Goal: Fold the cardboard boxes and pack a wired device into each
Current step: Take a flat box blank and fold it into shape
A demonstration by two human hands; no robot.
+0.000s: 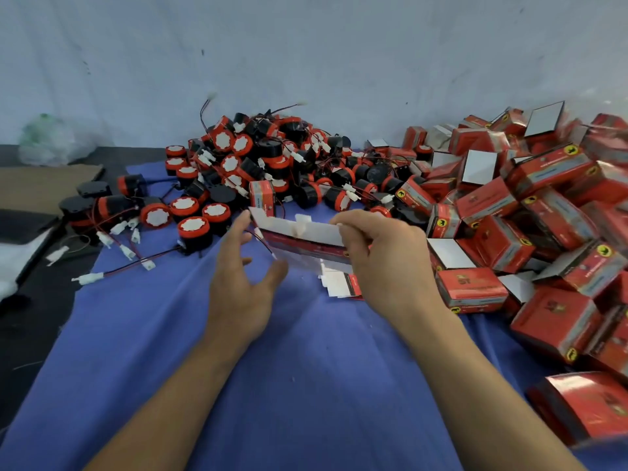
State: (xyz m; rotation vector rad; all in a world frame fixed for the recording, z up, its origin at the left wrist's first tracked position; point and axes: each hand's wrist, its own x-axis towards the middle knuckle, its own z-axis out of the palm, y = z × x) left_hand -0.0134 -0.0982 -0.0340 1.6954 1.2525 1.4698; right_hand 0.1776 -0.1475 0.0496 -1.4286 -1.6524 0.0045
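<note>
My right hand [380, 253] pinches a flat, unfolded red-and-white cardboard box [302, 237] by its right end, above the blue cloth [238, 351]. My left hand [243, 277] hovers just left of the box with fingers spread, holding nothing. Behind the hands lies a heap of round black-and-red wired devices [272, 164] with white connectors. A few more flat box blanks [339, 282] rest on the cloth under the held one.
A large pile of folded red boxes [530, 226] fills the right side. One upright red box [262, 195] stands among the devices. Brown cardboard [44, 185] and a plastic bag [47, 141] lie at the far left. A pale wall closes the back.
</note>
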